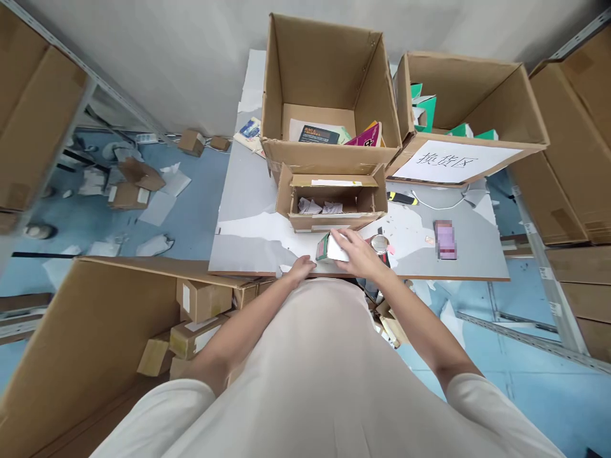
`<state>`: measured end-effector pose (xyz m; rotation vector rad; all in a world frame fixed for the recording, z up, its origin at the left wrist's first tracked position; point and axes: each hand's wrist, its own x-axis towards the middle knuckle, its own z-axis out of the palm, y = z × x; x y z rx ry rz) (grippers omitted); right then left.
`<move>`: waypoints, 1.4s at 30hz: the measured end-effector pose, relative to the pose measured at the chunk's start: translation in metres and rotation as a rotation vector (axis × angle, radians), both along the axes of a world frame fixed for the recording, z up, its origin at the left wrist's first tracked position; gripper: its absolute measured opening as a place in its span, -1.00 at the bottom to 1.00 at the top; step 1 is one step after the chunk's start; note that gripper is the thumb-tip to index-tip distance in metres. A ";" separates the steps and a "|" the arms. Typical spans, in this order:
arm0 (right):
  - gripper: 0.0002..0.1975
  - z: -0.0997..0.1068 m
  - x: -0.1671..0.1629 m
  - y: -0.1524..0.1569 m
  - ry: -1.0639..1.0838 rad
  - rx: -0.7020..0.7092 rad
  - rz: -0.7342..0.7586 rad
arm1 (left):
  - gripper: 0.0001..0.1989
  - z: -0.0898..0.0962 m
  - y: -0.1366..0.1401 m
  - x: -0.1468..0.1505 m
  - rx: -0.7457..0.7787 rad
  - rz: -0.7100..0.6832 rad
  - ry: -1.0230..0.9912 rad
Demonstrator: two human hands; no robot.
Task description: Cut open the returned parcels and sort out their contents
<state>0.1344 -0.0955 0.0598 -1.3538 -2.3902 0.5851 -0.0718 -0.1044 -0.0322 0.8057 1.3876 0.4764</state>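
My right hand (357,253) is closed around a small white-and-green carton (323,248), its fingers over the white top. The carton is at the front of the table, just before a narrow cardboard box (329,222) with crumpled paper inside. My left hand (300,268) is at the table's front edge, left of the carton and slightly apart from it. Its fingers are drawn together; whether anything is between them is hidden. Just right of my right hand lies a roll of tape (379,243).
Behind stand a large open box (329,152) holding books and a labelled box (396,166) with green cartons. A yellow-black cutter (401,198) and a purple stack (445,240) lie on the table (243,251). At lower left, a big carton (71,343) holds several small boxes.
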 end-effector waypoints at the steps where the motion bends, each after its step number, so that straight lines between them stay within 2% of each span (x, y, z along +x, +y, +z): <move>1: -0.16 -0.009 -0.001 0.002 -0.006 -0.017 0.013 | -0.27 0.001 0.000 -0.001 0.073 -0.006 0.040; 3: -0.14 -0.022 -0.002 0.004 -0.006 -0.050 0.038 | -0.02 0.008 0.001 -0.002 0.325 -0.099 0.110; 5: -0.11 -0.026 0.000 0.005 0.001 -0.082 0.065 | 0.11 0.015 0.006 -0.001 0.619 -0.266 0.145; 6: -0.10 -0.026 0.001 0.005 0.003 -0.097 0.082 | 0.11 0.018 0.010 0.001 0.722 -0.338 0.146; 8: -0.14 -0.019 0.003 0.007 -0.022 -0.118 0.135 | 0.02 0.022 0.020 0.005 0.812 -0.408 0.129; 12: -0.41 0.001 0.003 0.011 -0.180 -0.131 0.250 | -0.15 0.027 0.033 0.012 0.838 -0.446 0.110; 15: -0.48 0.009 -0.001 0.015 -0.258 -0.123 0.288 | -0.18 0.030 0.036 0.012 0.801 -0.464 0.089; 18: -0.54 0.011 -0.002 0.020 -0.253 -0.095 0.336 | -0.22 0.031 0.038 0.010 0.764 -0.471 0.088; 20: -0.58 0.012 0.002 0.021 -0.174 -0.081 0.322 | -0.26 0.029 0.040 0.006 0.740 -0.463 0.096; 22: -0.60 0.010 0.009 0.018 -0.035 -0.059 0.246 | -0.26 0.026 0.040 0.002 0.717 -0.441 0.103; 24: -0.62 0.002 0.017 0.010 0.120 -0.020 0.109 | -0.19 0.023 0.040 -0.004 0.706 -0.409 0.108; 27: -0.68 -0.020 0.025 -0.011 0.286 -0.014 -0.221 | -0.04 0.021 0.037 -0.011 0.721 -0.383 0.115; 29: -0.72 -0.037 0.023 -0.024 0.298 -0.044 -0.429 | -0.02 0.021 0.036 -0.012 0.748 -0.405 0.119; 31: -0.71 -0.047 0.017 -0.031 0.242 -0.017 -0.510 | -0.07 0.023 0.036 -0.011 0.769 -0.435 0.118; 33: -0.69 -0.047 0.009 -0.031 0.171 0.049 -0.415 | -0.12 0.025 0.036 -0.008 0.780 -0.442 0.120; 37: -0.65 -0.025 -0.004 -0.014 0.000 0.064 -0.132 | -0.12 0.023 0.037 -0.004 0.810 -0.467 0.167; 39: -0.69 -0.016 -0.007 -0.001 -0.057 0.034 -0.118 | -0.06 0.019 0.036 -0.005 0.839 -0.484 0.196; 42: -0.74 -0.013 -0.008 0.018 0.015 -0.066 -0.224 | 0.00 0.015 0.036 -0.006 0.891 -0.508 0.221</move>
